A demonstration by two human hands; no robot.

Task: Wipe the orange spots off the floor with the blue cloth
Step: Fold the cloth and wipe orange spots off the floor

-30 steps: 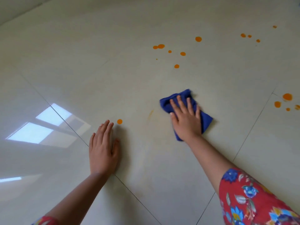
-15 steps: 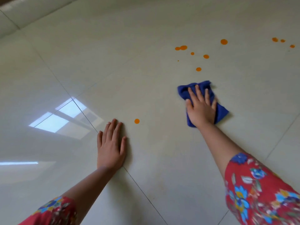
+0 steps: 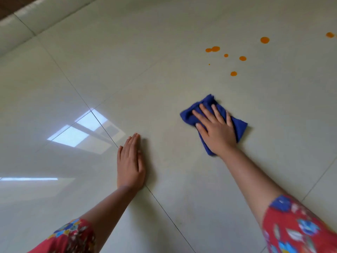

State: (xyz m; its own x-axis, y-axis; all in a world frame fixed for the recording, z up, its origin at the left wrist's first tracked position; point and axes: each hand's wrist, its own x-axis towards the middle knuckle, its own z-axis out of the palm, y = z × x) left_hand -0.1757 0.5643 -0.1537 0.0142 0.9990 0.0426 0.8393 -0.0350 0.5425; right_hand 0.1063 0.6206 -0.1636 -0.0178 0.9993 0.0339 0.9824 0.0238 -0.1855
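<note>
The blue cloth (image 3: pixel 188 115) lies crumpled on the pale tiled floor (image 3: pixel 164 61), right of centre. My right hand (image 3: pixel 218 131) presses flat on it, fingers straight and spread, covering its middle. My left hand (image 3: pixel 130 161) rests flat on the floor to the left, fingers together, lying over a tile joint. Several orange spots (image 3: pixel 233 73) dot the floor beyond the cloth at the upper right, the nearest about a hand's length past it. Another orange spot (image 3: pixel 264 40) lies farther back, and one more orange spot (image 3: pixel 329 35) sits at the right edge.
Glossy tiles mirror a bright window (image 3: pixel 80 130) on the left. Dark tile joints (image 3: pixel 164 210) run diagonally under my left hand. A wall base (image 3: pixel 11 17) shows at the top left corner. Red flowered sleeves cover both upper arms.
My right hand slid the cloth left and toward me. The lone orange spot beside my left fingertips no longer shows. The view shifted, so the spot cluster sits farther right.
</note>
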